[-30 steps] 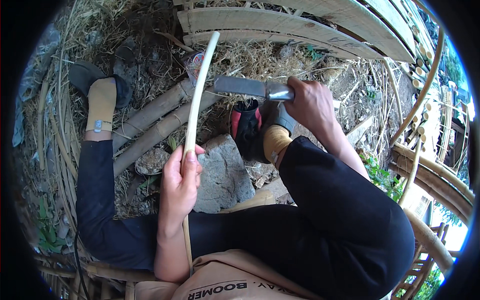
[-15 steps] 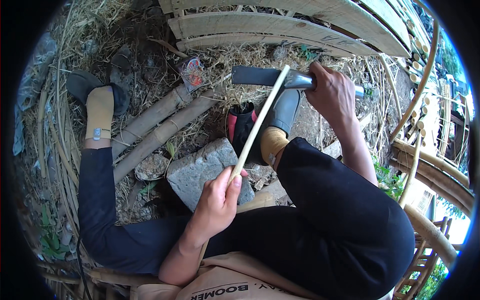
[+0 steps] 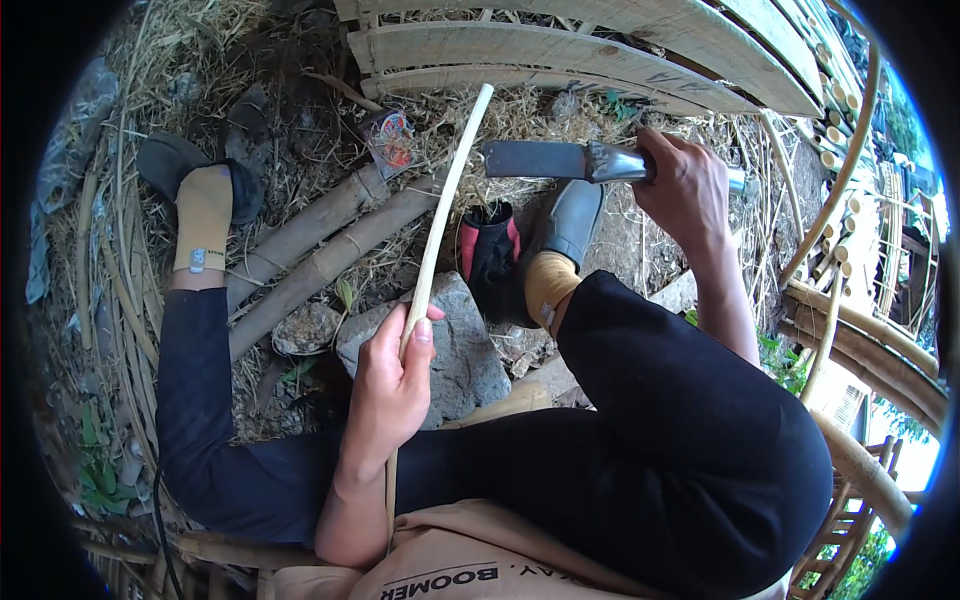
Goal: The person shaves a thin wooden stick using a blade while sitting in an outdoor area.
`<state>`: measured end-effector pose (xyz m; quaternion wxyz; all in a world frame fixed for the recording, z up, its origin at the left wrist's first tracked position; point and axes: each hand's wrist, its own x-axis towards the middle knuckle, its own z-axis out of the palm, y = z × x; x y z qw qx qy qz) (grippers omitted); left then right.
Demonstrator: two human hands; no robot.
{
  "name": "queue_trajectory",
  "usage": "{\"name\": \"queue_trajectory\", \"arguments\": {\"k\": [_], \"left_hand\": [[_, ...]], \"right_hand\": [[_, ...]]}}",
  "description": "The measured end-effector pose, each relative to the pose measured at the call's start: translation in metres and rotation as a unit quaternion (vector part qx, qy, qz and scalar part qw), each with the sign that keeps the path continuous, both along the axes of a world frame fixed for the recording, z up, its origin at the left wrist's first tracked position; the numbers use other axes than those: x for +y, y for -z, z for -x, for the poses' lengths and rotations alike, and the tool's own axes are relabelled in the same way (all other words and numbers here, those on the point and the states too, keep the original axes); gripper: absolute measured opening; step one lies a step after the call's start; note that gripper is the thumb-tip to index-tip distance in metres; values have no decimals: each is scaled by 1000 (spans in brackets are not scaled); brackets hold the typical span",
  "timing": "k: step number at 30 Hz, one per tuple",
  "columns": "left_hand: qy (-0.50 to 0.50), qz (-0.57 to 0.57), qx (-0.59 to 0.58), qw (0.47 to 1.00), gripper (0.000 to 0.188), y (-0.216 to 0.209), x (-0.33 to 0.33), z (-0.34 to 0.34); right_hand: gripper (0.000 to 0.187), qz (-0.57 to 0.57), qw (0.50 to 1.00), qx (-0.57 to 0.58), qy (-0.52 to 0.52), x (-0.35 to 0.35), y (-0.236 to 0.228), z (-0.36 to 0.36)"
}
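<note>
My left hand point(image 3: 388, 385) is closed around a pale, thin bamboo strip point(image 3: 446, 205). The strip slants up and away, and its lower end passes along my forearm toward my lap. In my right hand point(image 3: 686, 190) is a knife point(image 3: 537, 160) with a broad dark blade and a metal tube handle. Its blade points left, and a gap separates its tip from the strip. Below the strip, a grey stone block point(image 3: 462, 350) lies on the ground by my left hand. A black-and-red item point(image 3: 490, 250), open at the top, stands beside my right shoe point(image 3: 573, 225).
Two bamboo poles point(image 3: 330, 255) lie on the straw-covered ground between my legs. A slatted wooden panel point(image 3: 560, 50) runs across the far side. Bamboo poles and a bamboo frame point(image 3: 860, 460) stand at the right. A smaller rock point(image 3: 306, 330) sits left of the block.
The bamboo strip has swung left and more upright with my left hand, away from the blade it crossed before. My right hand and the knife have shifted slightly right.
</note>
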<state>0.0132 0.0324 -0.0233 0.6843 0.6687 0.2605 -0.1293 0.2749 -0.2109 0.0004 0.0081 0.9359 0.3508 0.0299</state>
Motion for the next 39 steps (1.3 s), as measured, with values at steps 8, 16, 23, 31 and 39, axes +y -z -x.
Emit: {"name": "queue_trajectory", "arguments": {"k": [8,16,23,31,39], "left_hand": [[-47,107,20,993,26,-1,5,-5],[-66,341,-3,938,30,-6,16,-14],[-41,296,-14,954,31,-1,6,-16],[-31,222,-18,974,30,0,-3,-14],[-32,215,-5,976,27,-5,-4,-13]], "right_hand": [[21,-120,956,259,-69,18,13,32],[19,-105,914,367,-140,70,18,53],[21,-64,930,346,-107,66,32,63],[19,-41,948,305,-82,66,35,58],[24,-90,971,220,-30,56,55,43]]}}
